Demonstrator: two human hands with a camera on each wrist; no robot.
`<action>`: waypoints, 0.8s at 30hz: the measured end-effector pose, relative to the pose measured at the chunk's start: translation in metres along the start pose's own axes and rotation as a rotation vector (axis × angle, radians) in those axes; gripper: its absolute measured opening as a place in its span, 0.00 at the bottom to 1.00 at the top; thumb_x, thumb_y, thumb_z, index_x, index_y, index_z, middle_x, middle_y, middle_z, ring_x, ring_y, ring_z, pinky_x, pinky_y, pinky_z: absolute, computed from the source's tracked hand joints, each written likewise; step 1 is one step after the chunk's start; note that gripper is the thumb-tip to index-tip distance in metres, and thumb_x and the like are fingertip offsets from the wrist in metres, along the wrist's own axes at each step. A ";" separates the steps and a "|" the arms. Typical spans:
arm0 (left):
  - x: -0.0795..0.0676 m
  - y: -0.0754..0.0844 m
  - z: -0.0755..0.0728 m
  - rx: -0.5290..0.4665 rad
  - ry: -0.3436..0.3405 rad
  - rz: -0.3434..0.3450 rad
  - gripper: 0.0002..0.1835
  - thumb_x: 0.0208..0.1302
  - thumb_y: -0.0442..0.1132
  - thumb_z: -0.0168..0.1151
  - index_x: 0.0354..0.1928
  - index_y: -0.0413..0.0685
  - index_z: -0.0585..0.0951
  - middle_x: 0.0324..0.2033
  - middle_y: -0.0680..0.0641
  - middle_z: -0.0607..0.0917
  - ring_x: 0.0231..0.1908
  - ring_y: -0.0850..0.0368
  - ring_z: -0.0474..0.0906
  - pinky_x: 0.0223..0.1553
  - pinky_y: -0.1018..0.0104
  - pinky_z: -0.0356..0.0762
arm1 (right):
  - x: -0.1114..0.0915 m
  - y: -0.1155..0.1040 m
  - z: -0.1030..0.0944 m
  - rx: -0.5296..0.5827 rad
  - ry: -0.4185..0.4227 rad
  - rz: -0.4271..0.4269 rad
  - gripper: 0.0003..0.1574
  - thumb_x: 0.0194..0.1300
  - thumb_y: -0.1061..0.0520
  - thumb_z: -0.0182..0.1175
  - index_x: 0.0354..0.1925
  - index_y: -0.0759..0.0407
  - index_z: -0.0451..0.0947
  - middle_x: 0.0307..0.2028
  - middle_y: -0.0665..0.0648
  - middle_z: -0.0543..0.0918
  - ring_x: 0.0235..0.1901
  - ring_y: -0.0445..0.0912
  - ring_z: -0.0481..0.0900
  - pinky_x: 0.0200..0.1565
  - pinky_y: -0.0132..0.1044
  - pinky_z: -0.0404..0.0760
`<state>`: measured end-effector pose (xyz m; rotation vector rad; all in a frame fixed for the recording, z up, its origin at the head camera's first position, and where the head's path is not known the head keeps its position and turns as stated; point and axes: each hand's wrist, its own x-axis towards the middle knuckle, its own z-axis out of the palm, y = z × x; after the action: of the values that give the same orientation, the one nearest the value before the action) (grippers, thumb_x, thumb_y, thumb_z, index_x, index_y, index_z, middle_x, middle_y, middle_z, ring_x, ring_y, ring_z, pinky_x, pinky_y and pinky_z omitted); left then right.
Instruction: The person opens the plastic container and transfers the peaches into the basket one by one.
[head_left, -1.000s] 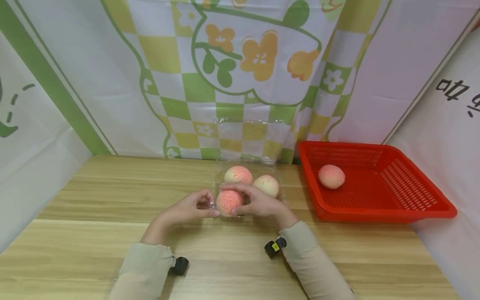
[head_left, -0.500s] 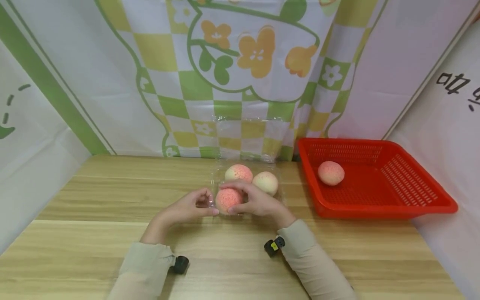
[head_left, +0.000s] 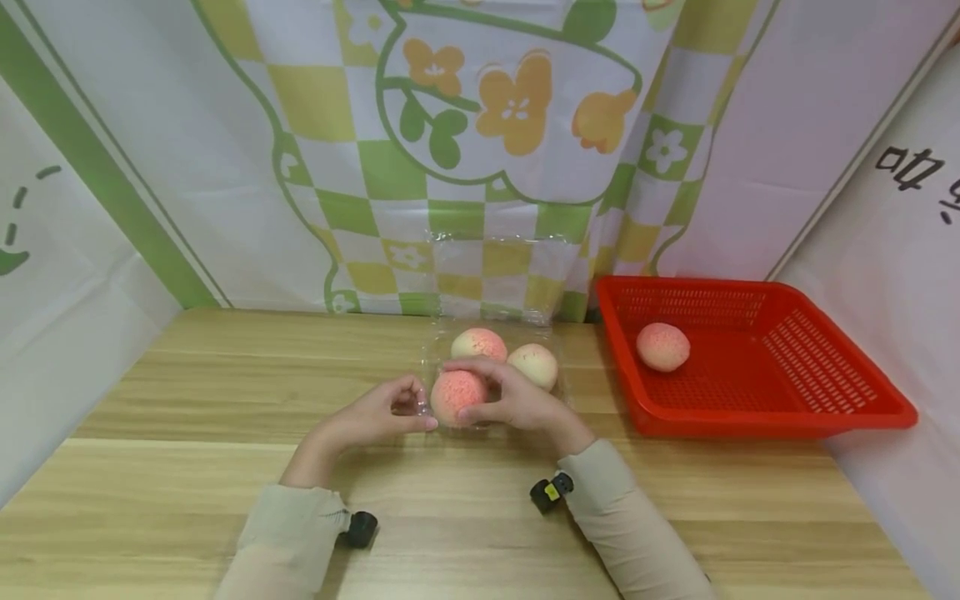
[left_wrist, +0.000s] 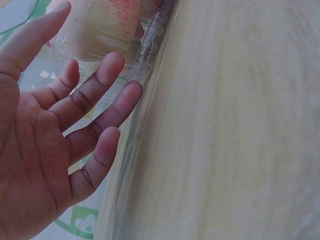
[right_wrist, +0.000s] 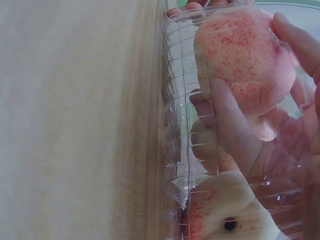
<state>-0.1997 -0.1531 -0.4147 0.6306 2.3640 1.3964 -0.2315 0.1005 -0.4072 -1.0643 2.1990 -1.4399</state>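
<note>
My right hand (head_left: 521, 402) holds a pink-and-cream peach (head_left: 456, 395) in the near left part of a clear plastic clamshell box (right_wrist: 176, 120). In the right wrist view, the thumb and fingers lie around this peach, seen through the ribbed box wall. Two more peaches share the box: a pinkish one (head_left: 478, 342) behind and a paler one (head_left: 534, 367) at right. My left hand (head_left: 371, 412) is at the box's left side, thumb and fingers apart. Its fingertips are close to the box wall in the left wrist view; whether they touch it I cannot tell.
A red plastic basket (head_left: 772, 425) stands to the right with one peach (head_left: 663, 347) in its left part. The clear lid (head_left: 501, 258) stands raised against the patterned curtain (head_left: 405, 217). Wooden tabletop (head_left: 457, 517) extends in front of the box.
The peach in my right hand has shifted slightly away from me and turned a little. My left hand stays at the box's left side.
</note>
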 end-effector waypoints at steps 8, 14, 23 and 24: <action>0.000 0.001 0.000 0.001 0.001 -0.002 0.18 0.64 0.45 0.69 0.41 0.43 0.70 0.36 0.48 0.81 0.47 0.54 0.79 0.52 0.57 0.74 | -0.002 -0.003 -0.001 0.032 0.006 0.006 0.45 0.59 0.63 0.70 0.71 0.59 0.64 0.70 0.55 0.70 0.64 0.48 0.71 0.64 0.43 0.69; 0.000 0.000 0.000 -0.004 0.002 0.007 0.18 0.63 0.45 0.69 0.40 0.43 0.70 0.35 0.48 0.80 0.47 0.54 0.79 0.54 0.53 0.75 | -0.002 -0.001 -0.002 0.021 0.006 -0.016 0.44 0.59 0.64 0.70 0.71 0.59 0.64 0.69 0.57 0.70 0.64 0.48 0.71 0.64 0.43 0.70; -0.001 0.000 0.000 0.000 0.002 0.019 0.18 0.64 0.44 0.69 0.40 0.42 0.69 0.34 0.49 0.79 0.46 0.55 0.79 0.57 0.50 0.75 | -0.002 0.001 -0.003 0.062 0.010 -0.012 0.44 0.60 0.64 0.70 0.71 0.58 0.64 0.68 0.59 0.72 0.59 0.48 0.75 0.58 0.40 0.75; -0.001 0.000 0.000 0.000 0.002 0.018 0.18 0.64 0.44 0.69 0.40 0.42 0.69 0.34 0.49 0.79 0.46 0.55 0.79 0.56 0.52 0.75 | -0.002 0.001 -0.003 0.073 0.011 -0.005 0.45 0.60 0.65 0.70 0.71 0.58 0.63 0.68 0.59 0.72 0.58 0.47 0.75 0.57 0.40 0.76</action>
<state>-0.1990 -0.1534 -0.4149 0.6518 2.3661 1.4047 -0.2320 0.1038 -0.4070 -1.0403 2.1355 -1.5196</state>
